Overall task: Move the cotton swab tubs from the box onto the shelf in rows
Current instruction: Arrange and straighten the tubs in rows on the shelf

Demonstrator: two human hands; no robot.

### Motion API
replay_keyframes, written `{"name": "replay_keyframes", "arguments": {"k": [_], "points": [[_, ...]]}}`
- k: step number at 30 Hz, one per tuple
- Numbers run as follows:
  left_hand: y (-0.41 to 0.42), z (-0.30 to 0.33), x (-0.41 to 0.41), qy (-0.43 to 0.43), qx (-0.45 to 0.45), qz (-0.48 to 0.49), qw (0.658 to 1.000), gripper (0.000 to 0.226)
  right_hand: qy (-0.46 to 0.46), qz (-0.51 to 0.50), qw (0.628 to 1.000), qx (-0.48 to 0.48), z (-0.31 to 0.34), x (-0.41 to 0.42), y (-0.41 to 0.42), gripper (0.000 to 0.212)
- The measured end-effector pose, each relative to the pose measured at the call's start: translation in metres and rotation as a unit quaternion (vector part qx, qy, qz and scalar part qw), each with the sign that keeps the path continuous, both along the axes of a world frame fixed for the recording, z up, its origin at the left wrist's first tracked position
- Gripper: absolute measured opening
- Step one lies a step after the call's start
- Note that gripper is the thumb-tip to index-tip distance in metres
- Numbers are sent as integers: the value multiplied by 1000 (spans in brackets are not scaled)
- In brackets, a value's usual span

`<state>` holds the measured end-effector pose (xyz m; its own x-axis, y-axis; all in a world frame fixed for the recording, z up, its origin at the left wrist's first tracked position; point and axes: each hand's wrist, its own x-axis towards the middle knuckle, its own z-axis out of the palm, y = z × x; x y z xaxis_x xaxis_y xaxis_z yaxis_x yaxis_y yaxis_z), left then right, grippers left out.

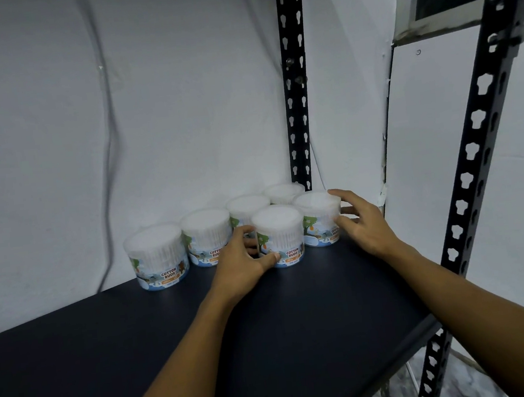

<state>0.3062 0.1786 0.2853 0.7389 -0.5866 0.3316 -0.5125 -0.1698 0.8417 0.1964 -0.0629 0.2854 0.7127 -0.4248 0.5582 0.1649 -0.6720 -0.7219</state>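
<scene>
Several clear round cotton swab tubs with "COTTON BUDS" labels stand on the dark shelf [141, 356] against the white wall. A back row runs from the leftmost tub [157, 258] to the far right corner tub [282, 193]. Two tubs stand in front of that row. My left hand [244, 261] grips the left side of the front middle tub [279, 235], thumb on its lower label. My right hand [363, 223] wraps its fingers round the right side of the front right tub [317, 218]. The box is out of view.
Black perforated metal uprights stand at the back right corner [295, 81] and the front right [475, 150] of the shelf. A grey cable [110, 149] hangs down the wall at the left. The shelf's front edge runs diagonally at lower right.
</scene>
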Motion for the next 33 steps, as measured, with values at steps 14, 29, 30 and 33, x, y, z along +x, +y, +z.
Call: {"name": "replay_keyframes", "arguments": {"k": [14, 29, 30, 33], "points": [[0, -1, 0, -4, 4, 2, 1000, 68, -6, -15, 999, 44, 0, 0, -2, 38], [20, -5, -11, -32, 43, 43, 998, 62, 36, -174, 977, 120, 0, -20, 8, 42], [25, -6, -13, -46, 57, 45, 996, 58, 45, -184, 975, 117, 0, -23, 10, 41], [40, -7, -21, -90, 110, 42, 989, 46, 79, -188, 976, 84, 1, -33, 22, 37]]}}
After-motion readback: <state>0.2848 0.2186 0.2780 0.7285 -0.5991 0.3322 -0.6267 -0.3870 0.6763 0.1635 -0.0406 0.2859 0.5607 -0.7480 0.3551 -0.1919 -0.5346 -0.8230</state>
